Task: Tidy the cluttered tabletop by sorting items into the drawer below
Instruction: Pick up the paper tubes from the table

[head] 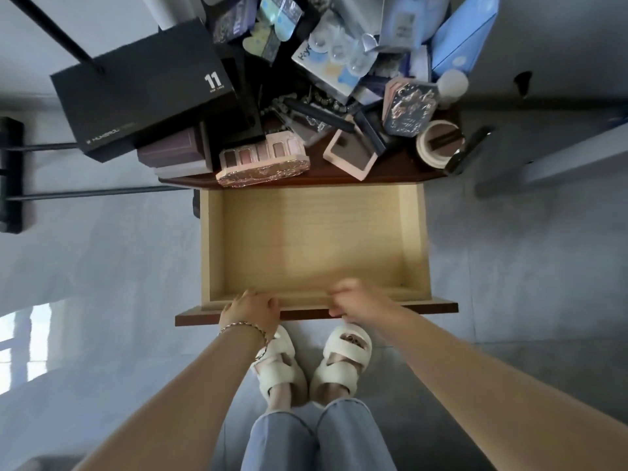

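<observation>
Since the drawer [312,239] stands fully open with nothing in it, we read the step as: opening done, first pick not yet made. Left hand [249,309] grips the drawer's front panel, fingers curled over its top edge. Right hand [356,304] sits at the same edge with fingers curled, but it's blurred, so we can't tell if it actually holds the panel. Key geometry: all the clutter is on the table [401,168], straight ahead of both hands, with the whole open drawer between us and it, so any item needs a reach forward over the drawer and then a drop back towards us. Nearest candidate is the eyeshadow palette [263,161] at the table's front edge, long axis left-right, parallel to that edge and slightly overhanging it. It lies ahead of the left hand, so the left is nearer. The pink square compact [351,153] and the tape roll [438,142] lie ahead-right, closer to the right hand. The black box [142,86] is far left, tilted and hanging past the table's side. Readable text: a large white "11" on the black box, with smaller lettering along its lower edge too soft to read. The blue-white blister pack [336,59] shows a word starting with "K", the rest covered.
</observation>
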